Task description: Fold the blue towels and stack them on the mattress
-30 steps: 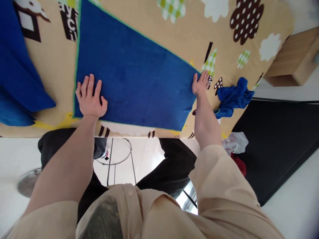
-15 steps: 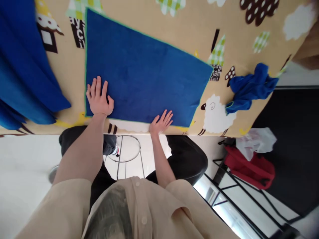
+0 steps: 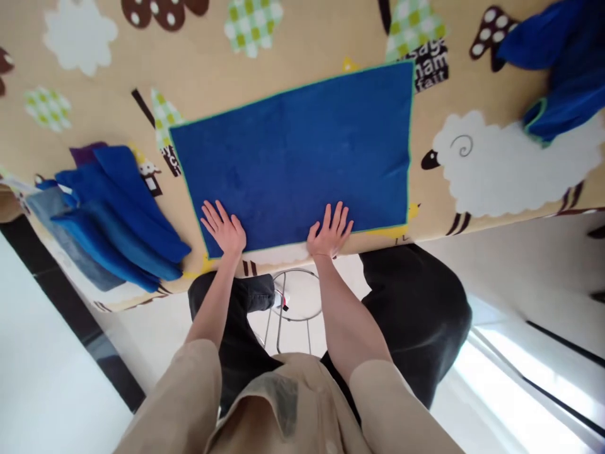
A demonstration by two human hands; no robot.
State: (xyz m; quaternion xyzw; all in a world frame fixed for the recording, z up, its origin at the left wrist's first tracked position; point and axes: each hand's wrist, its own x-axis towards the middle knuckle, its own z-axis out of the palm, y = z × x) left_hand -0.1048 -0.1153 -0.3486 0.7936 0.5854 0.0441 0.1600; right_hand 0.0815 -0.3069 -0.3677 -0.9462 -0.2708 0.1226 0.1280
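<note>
A blue cloth [image 3: 297, 145] with a thin green edge is spread flat on the table in front of me. My left hand [image 3: 225, 228] rests palm down on its near left part, fingers stretched and apart. Near the middle of its front edge, my right hand [image 3: 329, 230] also lies flat, fingers spread and pointing away from me. Neither hand grips anything. A small crease shows at the cloth's right side.
Folded blue cloths [image 3: 120, 208] are piled at the left on the patterned tablecloth [image 3: 340, 31]. A crumpled blue cloth [image 3: 567, 75] lies at the far right. Below the table's front edge are my knees and a round metal stool frame [image 3: 302, 318].
My view has swung to the left, showing more of the cloth pile. My left hand now sits further in from the cloth's left edge. Both hands stay flat on the cloth.
</note>
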